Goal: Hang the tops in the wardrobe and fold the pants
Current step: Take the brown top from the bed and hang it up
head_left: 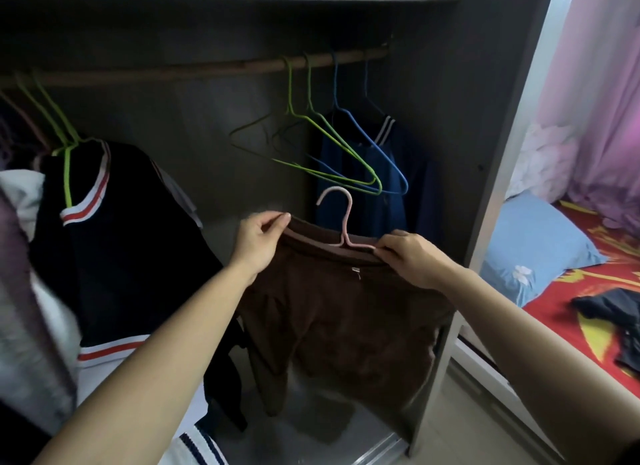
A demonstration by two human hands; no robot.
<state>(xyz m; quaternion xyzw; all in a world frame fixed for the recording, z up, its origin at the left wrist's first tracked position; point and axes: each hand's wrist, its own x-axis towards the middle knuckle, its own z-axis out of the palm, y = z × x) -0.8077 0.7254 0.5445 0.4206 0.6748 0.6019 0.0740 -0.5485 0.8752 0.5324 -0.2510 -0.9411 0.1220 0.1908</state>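
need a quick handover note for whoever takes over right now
Hands: left hand and right hand each pinch one end of the brown top at its neckline, over the pink hanger.
The top is on its hanger, held below the rail, not yet hooked.
Done: black top and navy top hang on the rail.
Left: hook this one; dark clothes lie on the bed.

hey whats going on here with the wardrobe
A person is hanging up a brown top. It already sits on a pink hanger, and the left hand and right hand each pinch one shoulder end, holding it in front of the open wardrobe. The hook is not yet on the rail, which is higher up. A black jacket hangs at the left, and dark clothes lie on the bed.
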